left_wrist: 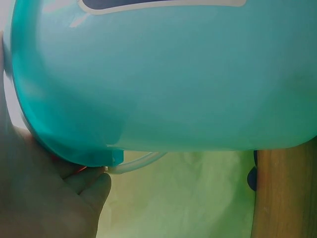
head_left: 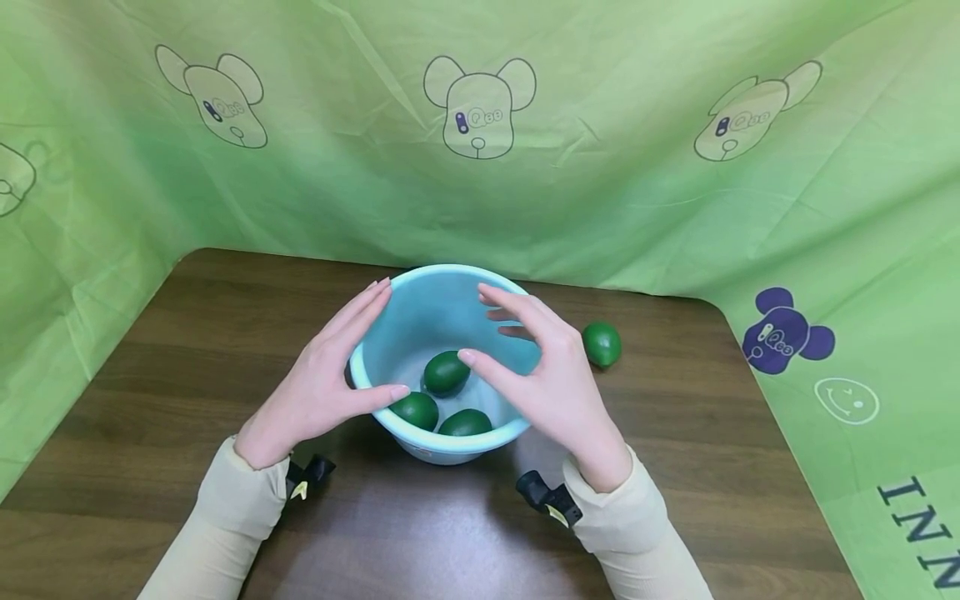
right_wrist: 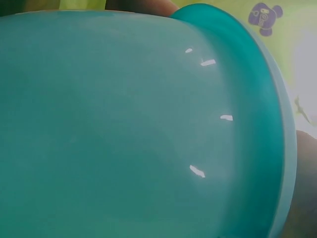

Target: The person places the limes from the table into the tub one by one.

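A light blue bucket [head_left: 450,275] stands on the table with several dark green fruits inside; three show, looking like limes: one near the middle [head_left: 447,372], one at the left [head_left: 416,410] and one at the front [head_left: 466,422]. My left hand [head_left: 318,383] lies along the bucket's left side, fingers extended at the rim and thumb over the front left edge. In the left wrist view its fingers [left_wrist: 96,191] are close under the rim by the handle joint. Over the right rim hovers my right hand [head_left: 555,371], fingers and thumb spread above the opening, holding nothing.
Another green lime [head_left: 602,344] lies on the wooden table [head_left: 225,350], just right of the bucket. A green cloth [head_left: 480,208] with printed bear heads hangs behind and at both sides. A thin pale handle [left_wrist: 141,162] runs from the bucket's rim.
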A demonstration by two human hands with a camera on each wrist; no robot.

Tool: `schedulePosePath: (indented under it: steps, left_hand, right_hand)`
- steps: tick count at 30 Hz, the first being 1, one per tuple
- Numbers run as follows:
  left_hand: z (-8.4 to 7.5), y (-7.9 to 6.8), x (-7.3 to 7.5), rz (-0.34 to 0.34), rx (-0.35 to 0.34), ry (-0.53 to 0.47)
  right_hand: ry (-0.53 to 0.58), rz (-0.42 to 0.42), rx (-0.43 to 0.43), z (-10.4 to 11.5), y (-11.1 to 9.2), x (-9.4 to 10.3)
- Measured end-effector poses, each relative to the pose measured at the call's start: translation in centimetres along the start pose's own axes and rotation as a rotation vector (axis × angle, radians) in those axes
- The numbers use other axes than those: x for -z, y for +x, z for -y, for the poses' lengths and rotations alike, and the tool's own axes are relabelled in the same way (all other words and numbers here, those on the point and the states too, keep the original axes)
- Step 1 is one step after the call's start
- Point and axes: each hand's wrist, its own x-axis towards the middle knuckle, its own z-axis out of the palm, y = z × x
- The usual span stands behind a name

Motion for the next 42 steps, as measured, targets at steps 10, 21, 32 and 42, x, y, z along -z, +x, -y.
schedulePosePath:
  steps: [10, 21, 32, 42]
  left_hand:
    - [-0.1, 0.0, 0.1, 0.002, 0.008, -0.001]
    - [0.0, 0.0, 0.0, 0.007, 0.015, -0.007]
    - [0.2, -0.1, 0.0, 0.01, 0.018, -0.011]
    - [0.1, 0.0, 0.0, 0.007, 0.013, -0.013]
  right_hand:
    - [-0.016, -0.027, -0.021, -0.2, -0.1, 0.6]
    - [-0.031, -0.05, -0.037, -0.8, -0.1, 1.1]
    - [-0.032, -0.1, -0.078, 0.5, 0.0, 1.6]
    - [-0.062, -0.126, -0.117, 2.1, 0.1, 2.1]
